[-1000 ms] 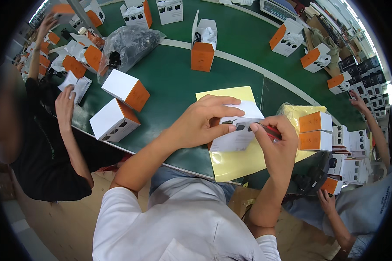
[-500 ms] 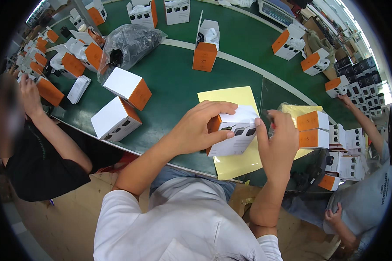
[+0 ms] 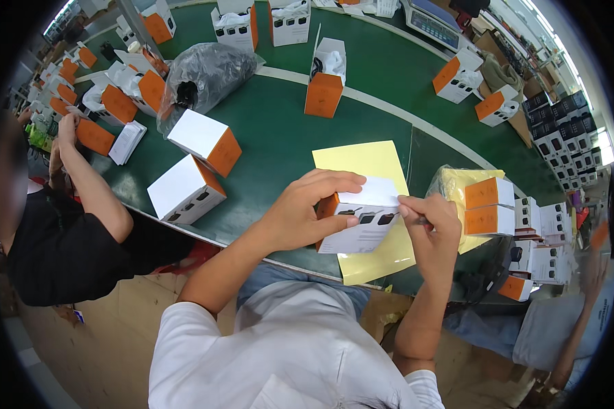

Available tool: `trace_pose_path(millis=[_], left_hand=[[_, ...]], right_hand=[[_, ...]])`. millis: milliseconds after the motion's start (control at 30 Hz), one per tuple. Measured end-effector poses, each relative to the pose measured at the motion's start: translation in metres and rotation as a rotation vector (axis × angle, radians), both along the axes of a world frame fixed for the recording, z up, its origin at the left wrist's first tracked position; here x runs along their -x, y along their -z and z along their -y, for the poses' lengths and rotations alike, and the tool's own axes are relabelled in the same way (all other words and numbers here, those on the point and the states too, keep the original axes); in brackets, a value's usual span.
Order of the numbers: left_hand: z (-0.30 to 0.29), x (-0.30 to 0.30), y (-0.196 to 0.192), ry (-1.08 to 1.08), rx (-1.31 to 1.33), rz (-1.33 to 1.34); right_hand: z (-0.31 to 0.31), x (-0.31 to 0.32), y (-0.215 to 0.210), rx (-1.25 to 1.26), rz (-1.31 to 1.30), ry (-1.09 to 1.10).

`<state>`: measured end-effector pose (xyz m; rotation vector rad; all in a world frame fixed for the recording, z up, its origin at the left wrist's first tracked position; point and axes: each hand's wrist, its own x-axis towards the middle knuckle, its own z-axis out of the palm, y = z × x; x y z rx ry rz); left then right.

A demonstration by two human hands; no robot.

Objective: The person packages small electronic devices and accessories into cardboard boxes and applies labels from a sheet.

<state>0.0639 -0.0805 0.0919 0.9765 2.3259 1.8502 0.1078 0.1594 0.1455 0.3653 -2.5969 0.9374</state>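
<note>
Head view of two bare hands at work on a white box (image 3: 353,238) with an orange end, near the front edge of a green table (image 3: 273,129). Shows the box with its plain white face up, its printed side toward the wearer and its orange end to the left, overlapping the left part of a yellow sheet (image 3: 358,158). Gripped from the left by the left hand (image 3: 300,208), with thumb across the printed side and fingers over the top. Met at the upper right corner by the right hand (image 3: 433,228), with thumb and forefinger close together and remaining fingers curled; impossible to tell whether around a small object. Note, to the left, two closed boxes (image 3: 187,191) side by side, with a grey plastic bag (image 3: 218,71) beyond. Note, farther up the table, an open box (image 3: 324,95) with white wrapping inside. Includes, to the right, a pair of orange-ended boxes (image 3: 481,196) on yellow material (image 3: 451,187) in clear film, just beside stacked white boxes (image 3: 551,262). Includes, at far left, a co-worker's hand (image 3: 67,128) against an orange-sided box (image 3: 95,138), near white booklets (image 3: 126,144).
</note>
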Motion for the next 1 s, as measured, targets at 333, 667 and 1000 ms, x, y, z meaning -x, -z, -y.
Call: trace_pose_path(millis=[333, 667, 1000], left_hand=[[0.000, -0.004, 0.003, -0.024, 0.009, -0.077], [0.016, 0.052, 0.039, -0.360, 0.188, -0.490], [-0.009, 0.020, 0.083, 0.209, 0.485, -0.347]], right_hand=[[0.010, -0.008, 0.002, 0.084, 0.058, 0.066], [-0.020, -0.016, 0.028, -0.009, 0.316, -0.044], [0.004, -0.016, 0.065, -0.109, 0.442, -0.065]])
